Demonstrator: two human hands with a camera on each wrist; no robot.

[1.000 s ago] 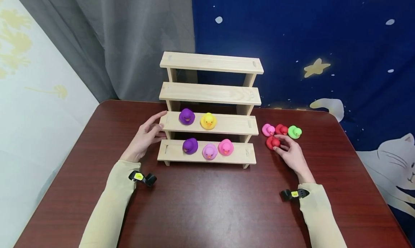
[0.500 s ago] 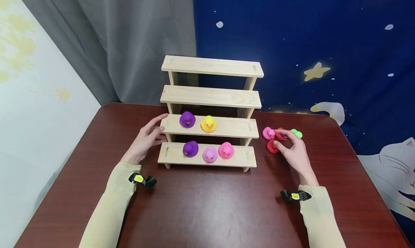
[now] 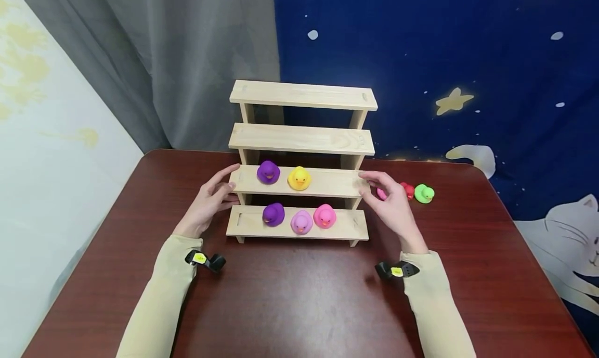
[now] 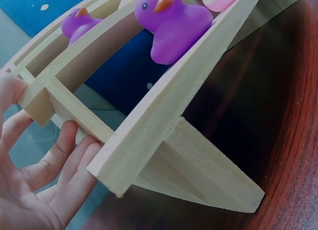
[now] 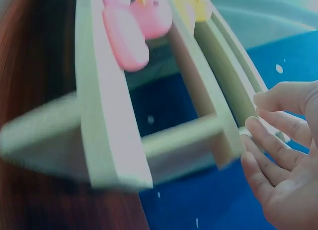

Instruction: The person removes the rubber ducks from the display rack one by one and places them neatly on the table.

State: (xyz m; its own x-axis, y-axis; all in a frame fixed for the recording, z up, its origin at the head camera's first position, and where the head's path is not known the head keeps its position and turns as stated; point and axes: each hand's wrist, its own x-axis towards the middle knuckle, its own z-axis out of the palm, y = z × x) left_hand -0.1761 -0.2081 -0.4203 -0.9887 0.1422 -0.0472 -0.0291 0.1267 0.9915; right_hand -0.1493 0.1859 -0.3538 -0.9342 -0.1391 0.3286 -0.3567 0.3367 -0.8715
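Note:
A four-step wooden rack stands on the table. My left hand grips the left end of its second step from the bottom; in the left wrist view the fingers of this hand curl by the side support. At the same step's right end is my right hand, fingers loosely bent, holding nothing visible; in the right wrist view, this hand is beside the plank ends, and contact is unclear. That step bears a purple duck and a yellow duck.
On the bottom step sit a purple duck, a lilac duck and a pink duck. Right of the rack, a green duck and red duck lie beside a partly hidden pink duck. Curtains hang behind.
My right hand has left the red duck it was touching and moved left to the rack's right side. The left hand keeps its place. The nearer red duck is now out of sight.

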